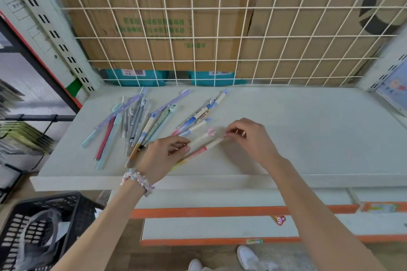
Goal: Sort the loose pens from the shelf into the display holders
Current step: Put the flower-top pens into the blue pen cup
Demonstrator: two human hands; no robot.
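Several loose pens (136, 123) lie scattered on the left half of the pale shelf (308, 134), with a smaller bunch (198, 116) nearer the middle. My left hand (163, 156) grips two pink-and-cream pens (201, 138) by their lower ends just above the shelf. At the upper tip of the lower of these pens, the fingertips of my right hand (248, 138) pinch it. No display holder is in view.
A white wire grid (220, 37) backs the shelf, with cardboard boxes (167, 24) behind it. A black plastic crate (41, 226) with a plastic bag stands on the floor at the lower left. Lower shelves with orange edges (220, 212) jut out below.
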